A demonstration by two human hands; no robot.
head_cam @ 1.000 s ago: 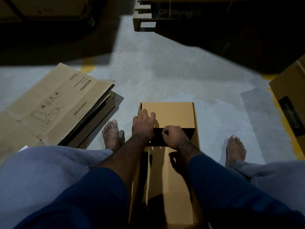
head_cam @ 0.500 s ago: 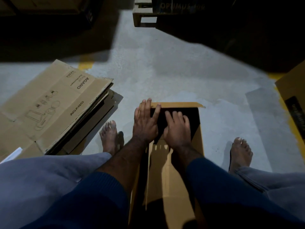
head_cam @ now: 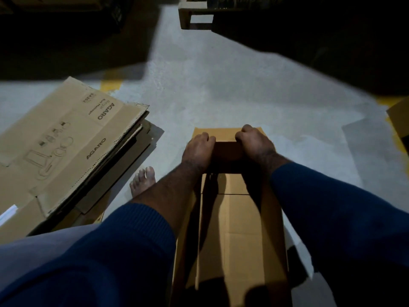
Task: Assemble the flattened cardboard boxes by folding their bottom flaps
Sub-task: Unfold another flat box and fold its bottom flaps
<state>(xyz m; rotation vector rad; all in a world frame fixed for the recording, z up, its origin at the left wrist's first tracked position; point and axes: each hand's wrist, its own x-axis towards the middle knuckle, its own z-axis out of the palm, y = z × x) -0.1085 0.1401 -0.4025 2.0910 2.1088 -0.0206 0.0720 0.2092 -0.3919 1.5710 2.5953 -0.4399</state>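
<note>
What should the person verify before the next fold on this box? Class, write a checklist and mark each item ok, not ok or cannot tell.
1. Both hands gripping: ok; left hand and right hand curl their fingers over the far flap.
2. Box supported: ok; the box lies on the floor between the forearms.
3. Far flap closed: not ok; a dark opening shows beside it.
4. Side flaps tucked: cannot tell; shadowed.
5. Flattened stack out of the way: ok; apart, on the left.

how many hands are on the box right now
2. The left hand grips the box at the left of its far edge; the right hand grips it at the right.
</note>
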